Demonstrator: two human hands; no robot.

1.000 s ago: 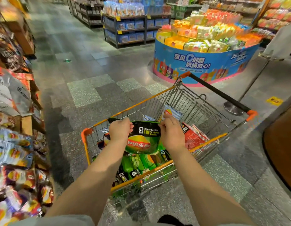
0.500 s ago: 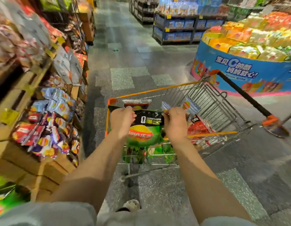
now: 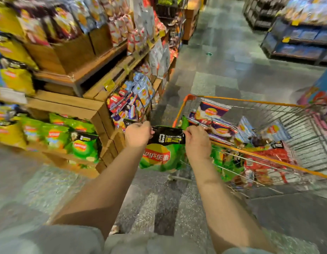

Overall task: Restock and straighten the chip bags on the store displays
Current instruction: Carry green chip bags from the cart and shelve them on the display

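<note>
Green chip bag (image 3: 160, 156) pinched by left hand (image 3: 138, 133), right hand (image 3: 196, 142) | now beside cart (image 3: 250, 102), nearer shelves (image 3: 67, 105)

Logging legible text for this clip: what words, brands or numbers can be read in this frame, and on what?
"Lay's" plus Chinese characters: red-and-yellow logo on the green chip bag held by the left hand and right hand.
Yellow print on that bag's black top band: too blurred to read.
Logos on shelf bags and cart bags: too blurred.
Shelf price tags: unreadable.
</note>
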